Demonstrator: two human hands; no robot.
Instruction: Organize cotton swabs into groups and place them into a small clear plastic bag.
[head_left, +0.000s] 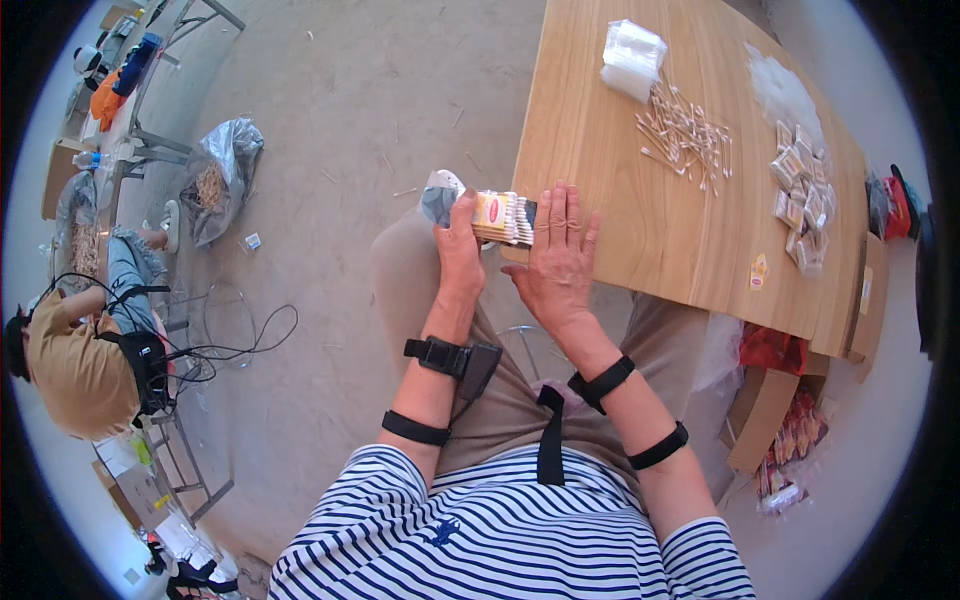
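My left hand (pixel 459 246) is closed around a small pack of cotton swabs (pixel 491 213) with a yellow label, just off the table's left edge. Swab tips show at the pack's right end, facing my other hand. My right hand (pixel 561 250) lies flat with fingers stretched out over the table edge, beside those tips; whether it touches them I cannot tell. On the wooden table (pixel 620 220) a loose heap of cotton swabs (pixel 685 138) is spread beyond my right hand. A stack of clear plastic bags (pixel 633 58) lies at the far side.
Several small packs (pixel 802 195) are piled at the table's right, below a clear plastic sheet (pixel 785 90). A single yellow label (pixel 759 271) lies near them. Cardboard boxes (pixel 765 410) stand below right. Leftward are a plastic sack (pixel 225 175) and a seated person (pixel 90 360).
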